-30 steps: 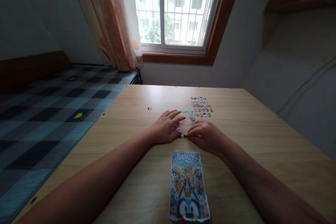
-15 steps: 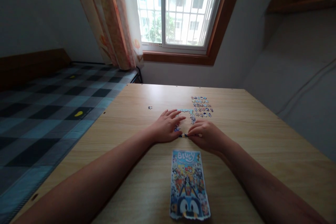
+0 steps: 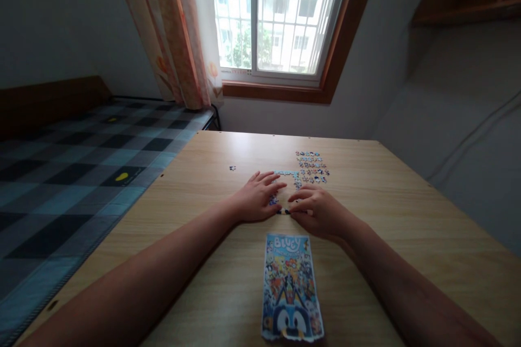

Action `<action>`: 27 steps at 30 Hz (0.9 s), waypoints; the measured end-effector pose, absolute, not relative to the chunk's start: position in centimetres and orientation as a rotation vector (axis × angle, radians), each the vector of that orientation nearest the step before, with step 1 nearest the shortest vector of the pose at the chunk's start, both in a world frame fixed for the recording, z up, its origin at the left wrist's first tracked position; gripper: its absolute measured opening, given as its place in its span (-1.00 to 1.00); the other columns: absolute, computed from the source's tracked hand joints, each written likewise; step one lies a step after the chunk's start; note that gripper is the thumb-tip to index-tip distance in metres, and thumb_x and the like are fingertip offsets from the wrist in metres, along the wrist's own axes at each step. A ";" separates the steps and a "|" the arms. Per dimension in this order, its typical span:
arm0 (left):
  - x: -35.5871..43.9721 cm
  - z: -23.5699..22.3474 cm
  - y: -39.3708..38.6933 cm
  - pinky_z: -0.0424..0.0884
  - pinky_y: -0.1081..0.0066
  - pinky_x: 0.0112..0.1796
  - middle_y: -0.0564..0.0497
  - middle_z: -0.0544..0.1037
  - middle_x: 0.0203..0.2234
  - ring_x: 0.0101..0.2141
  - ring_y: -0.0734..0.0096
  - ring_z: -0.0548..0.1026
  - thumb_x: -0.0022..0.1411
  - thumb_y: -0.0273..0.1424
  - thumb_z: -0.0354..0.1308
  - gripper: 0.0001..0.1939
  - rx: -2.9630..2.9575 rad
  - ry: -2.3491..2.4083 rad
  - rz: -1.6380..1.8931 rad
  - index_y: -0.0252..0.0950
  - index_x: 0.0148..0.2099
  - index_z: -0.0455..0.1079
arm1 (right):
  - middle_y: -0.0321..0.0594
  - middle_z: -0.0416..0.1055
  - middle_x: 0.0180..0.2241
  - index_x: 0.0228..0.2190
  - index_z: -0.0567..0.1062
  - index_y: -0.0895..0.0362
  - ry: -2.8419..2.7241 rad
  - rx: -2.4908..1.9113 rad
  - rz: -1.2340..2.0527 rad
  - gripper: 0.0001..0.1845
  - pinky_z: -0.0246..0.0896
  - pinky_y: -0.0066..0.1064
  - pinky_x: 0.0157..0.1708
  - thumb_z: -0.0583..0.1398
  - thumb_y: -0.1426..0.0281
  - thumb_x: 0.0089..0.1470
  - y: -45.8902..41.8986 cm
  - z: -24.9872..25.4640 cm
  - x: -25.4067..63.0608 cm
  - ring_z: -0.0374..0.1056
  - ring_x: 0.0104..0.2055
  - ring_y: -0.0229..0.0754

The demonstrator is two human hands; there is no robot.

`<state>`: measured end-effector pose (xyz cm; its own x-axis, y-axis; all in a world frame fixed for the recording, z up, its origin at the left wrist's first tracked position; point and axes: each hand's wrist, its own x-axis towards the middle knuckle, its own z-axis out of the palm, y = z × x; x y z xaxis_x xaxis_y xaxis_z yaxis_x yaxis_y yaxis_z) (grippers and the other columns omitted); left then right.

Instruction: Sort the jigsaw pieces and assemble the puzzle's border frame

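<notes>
A partly joined jigsaw border [image 3: 287, 173] lies on the wooden table, its left side largely covered by my left hand [image 3: 260, 197]. That hand rests flat with its fingers spread, thumb close to the border's near edge. My right hand [image 3: 319, 209] is at the near right corner, thumb and a finger closed at a small dark jigsaw puzzle piece [image 3: 287, 211] in the bottom row. Its other fingers hide the lower right part of the border. Loose puzzle pieces [image 3: 311, 165] lie in several rows beyond my right hand.
A picture sheet [image 3: 291, 287] marked "BLUEY" lies on the table [image 3: 203, 271] in front of me. One or more stray pieces [image 3: 232, 168] sit at the far left. A bed with a checked cover [image 3: 81, 173] adjoins the left side; a window [image 3: 285, 21] is ahead.
My right hand's fingers have loosened and spread a little at the bottom row. My left hand stays nearly still. The view has shifted slightly.
</notes>
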<state>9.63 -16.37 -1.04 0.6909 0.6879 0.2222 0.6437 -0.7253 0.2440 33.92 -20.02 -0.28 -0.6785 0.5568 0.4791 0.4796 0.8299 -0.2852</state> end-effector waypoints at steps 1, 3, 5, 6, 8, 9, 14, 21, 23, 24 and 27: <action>9.6 -1.0 -16.3 -0.03 -0.16 0.31 -0.15 0.26 0.34 0.34 -0.01 0.15 0.25 -0.18 0.20 -0.42 2.742 1.080 0.468 -0.12 0.29 0.30 | -0.26 0.62 -0.23 -0.39 0.67 -0.02 -2.419 -0.762 0.184 -0.81 0.35 -0.22 -0.13 0.24 0.44 0.16 -19.9 -0.2 34.1 0.45 -0.20 -0.16; 9.6 -1.1 -16.2 0.00 -0.14 0.30 -0.14 0.30 0.31 0.32 0.03 0.19 0.29 -0.21 0.16 -0.48 2.716 1.076 0.541 -0.13 0.27 0.32 | -0.22 0.62 -0.23 -0.34 0.67 0.00 -2.344 -0.779 0.167 -0.82 0.36 -0.18 -0.11 0.24 0.42 0.18 -19.4 -0.2 34.7 0.47 -0.17 -0.13; 9.4 -1.1 -15.9 0.08 -0.07 0.29 -0.14 0.37 0.26 0.28 0.10 0.25 0.35 -0.26 0.09 -0.57 2.690 1.100 0.674 -0.15 0.23 0.36 | -0.19 0.62 -0.25 -0.33 0.66 0.03 -2.258 -0.819 0.116 -0.83 0.36 -0.15 -0.08 0.23 0.41 0.20 -18.8 -0.3 35.4 0.48 -0.17 -0.11; 9.3 -1.0 -15.7 0.12 -0.03 0.28 -0.13 0.41 0.23 0.26 0.13 0.28 0.37 -0.28 0.06 -0.60 2.675 1.121 0.752 -0.17 0.20 0.39 | -0.18 0.63 -0.26 -0.34 0.66 0.05 -2.215 -0.845 0.084 -0.83 0.36 -0.13 -0.07 0.23 0.40 0.21 -18.6 -0.4 35.7 0.49 -0.18 -0.10; 9.0 -0.9 -15.1 0.21 0.04 0.25 -0.13 0.47 0.16 0.20 0.17 0.34 0.39 -0.30 0.01 -0.65 2.629 1.198 0.913 -0.21 0.12 0.45 | -0.16 0.63 -0.28 -0.35 0.65 0.07 -2.142 -0.889 0.026 -0.83 0.36 -0.12 -0.05 0.23 0.40 0.21 -18.1 -0.6 36.2 0.50 -0.20 -0.09; 8.7 -0.8 -14.7 0.24 0.06 0.23 -0.13 0.49 0.13 0.18 0.17 0.36 0.39 -0.30 0.00 -0.66 2.595 1.260 0.990 -0.22 0.09 0.48 | -0.16 0.63 -0.29 -0.36 0.65 0.07 -2.113 -0.905 0.005 -0.83 0.36 -0.11 -0.05 0.23 0.40 0.21 -18.0 -0.7 36.4 0.50 -0.20 -0.08; 5.8 0.5 -12.2 0.29 0.14 0.18 -0.16 0.59 -0.02 0.06 0.14 0.46 0.34 -0.33 -0.02 -0.65 2.274 1.725 1.319 -0.32 -0.05 0.55 | -0.16 0.62 -0.32 -0.37 0.64 0.07 -1.997 -0.958 -0.062 -0.83 0.36 -0.08 -0.04 0.22 0.39 0.21 -17.8 -0.9 36.5 0.47 -0.21 -0.05; -1.0 1.3 -9.2 0.44 0.26 -0.12 -0.21 0.66 -0.15 -0.15 0.09 0.58 0.24 -0.32 0.08 -0.60 1.840 2.170 0.825 -0.36 0.02 0.57 | -0.15 0.61 -0.34 -0.36 0.64 0.08 -1.918 -0.950 -0.124 -0.83 0.39 -0.09 -0.07 0.22 0.39 0.21 -18.1 -0.5 36.1 0.45 -0.18 -0.03; -1.7 1.1 -9.0 0.44 0.33 -0.19 -0.19 0.66 -0.16 -0.18 0.13 0.60 0.23 -0.29 0.10 -0.59 1.865 2.155 0.663 -0.36 0.02 0.58 | -0.15 0.60 -0.34 -0.36 0.64 0.08 -1.911 -0.944 -0.133 -0.83 0.39 -0.11 -0.08 0.22 0.40 0.21 -18.2 -0.4 36.0 0.45 -0.19 -0.04; -1.8 1.0 -8.9 0.43 0.36 -0.21 -0.18 0.67 -0.16 -0.18 0.15 0.60 0.23 -0.28 0.11 -0.59 1.908 2.144 0.591 -0.35 0.03 0.58 | -0.16 0.60 -0.34 -0.36 0.63 0.08 -1.910 -0.941 -0.136 -0.83 0.40 -0.12 -0.09 0.22 0.40 0.21 -18.2 -0.4 36.0 0.45 -0.19 -0.04; -1.1 0.8 -9.1 0.42 0.40 -0.20 -0.15 0.67 -0.14 -0.15 0.18 0.59 0.24 -0.22 0.13 -0.57 2.083 2.127 0.393 -0.30 0.04 0.59 | -0.15 0.60 -0.33 -0.36 0.63 0.09 -1.908 -0.935 -0.136 -0.83 0.40 -0.13 -0.10 0.22 0.40 0.21 -18.2 -0.5 36.0 0.44 -0.18 -0.05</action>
<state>-1.13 -9.11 0.83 -0.0326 0.9960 0.0828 0.9598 0.0081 0.2804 35.95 -18.20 -0.48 -0.2352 0.5478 0.8029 0.6563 0.6988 -0.2845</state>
